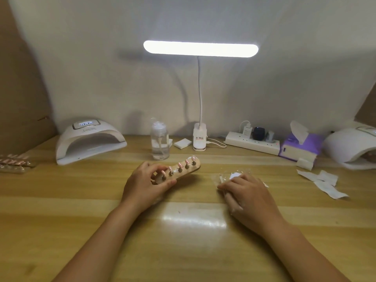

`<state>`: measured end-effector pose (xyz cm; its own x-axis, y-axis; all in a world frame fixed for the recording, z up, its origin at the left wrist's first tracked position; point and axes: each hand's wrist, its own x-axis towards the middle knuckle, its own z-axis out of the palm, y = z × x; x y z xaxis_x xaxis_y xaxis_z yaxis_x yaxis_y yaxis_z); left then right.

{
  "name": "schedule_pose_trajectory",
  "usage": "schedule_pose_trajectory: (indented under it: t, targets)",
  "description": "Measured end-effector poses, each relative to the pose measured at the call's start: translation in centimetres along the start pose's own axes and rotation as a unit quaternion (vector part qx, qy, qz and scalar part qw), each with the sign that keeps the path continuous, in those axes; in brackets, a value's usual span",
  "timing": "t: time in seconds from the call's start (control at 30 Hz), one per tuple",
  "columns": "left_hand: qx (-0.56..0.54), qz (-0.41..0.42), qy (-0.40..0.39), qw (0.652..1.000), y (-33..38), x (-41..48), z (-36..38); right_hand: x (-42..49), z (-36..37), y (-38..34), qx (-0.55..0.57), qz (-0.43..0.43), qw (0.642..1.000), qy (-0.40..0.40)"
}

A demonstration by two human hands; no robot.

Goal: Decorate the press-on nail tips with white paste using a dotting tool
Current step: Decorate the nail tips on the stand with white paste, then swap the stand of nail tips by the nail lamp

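**Item: nail tips (180, 165).** Five pink tips in a row, each on its own peg on a wooden holder (189, 169). The holder is at the centre of the surface (183, 251), in front of a clear bottle (160, 141).

**Axis.** The holder's long axis runs diagonally. Its near end is at the left and its far end points right and away, toward the base of the desk lamp (200, 48). The tips stand roughly upright off it.

**Left hand (146, 184).** Grasps the near end of the holder, with the thumb on the front edge and the fingers curled over the top beside the nearest tip.

**Right hand (248, 194).** Lies knuckles up over a clear packet (234, 176). The palm side is hidden, so I cannot tell whether it grasps anything. No dotting tool or paste is visible.

**Surroundings.** A curing lamp (89, 139) is at far left and a power strip (252, 141) and tissue box (301, 145) at far right. Paper scraps (323, 182) lie near right.

**Risks.**
- The holder is held at one end only, so it may swing or tip under a pressing tool.
- The curled fingers could knock the nearest tip off its peg.
- The nearby packet could snag the working hand and smear wet paste.
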<state>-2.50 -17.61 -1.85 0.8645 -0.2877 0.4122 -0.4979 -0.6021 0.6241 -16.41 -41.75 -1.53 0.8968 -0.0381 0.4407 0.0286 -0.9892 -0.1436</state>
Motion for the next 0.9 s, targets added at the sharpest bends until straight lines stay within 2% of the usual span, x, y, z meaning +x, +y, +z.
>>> schedule_pose_trajectory:
  t: [0.33, 0.83, 0.9]
  targets:
    - [0.005, 0.002, 0.024, 1.0, 0.1, -0.1, 0.3, 1.3, 1.5, -1.2, -0.085, 0.038, 0.994, -0.05]
    - [0.0, 0.018, 0.037, 0.999, 1.5, -0.2, 0.9, 0.8, 1.8, -0.8, -0.045, 0.058, 0.997, -0.03]
    - [0.005, 0.026, 0.036, 0.999, 1.8, -0.4, 0.9, 0.8, 1.7, -0.8, -0.029, 0.056, 0.998, -0.006]
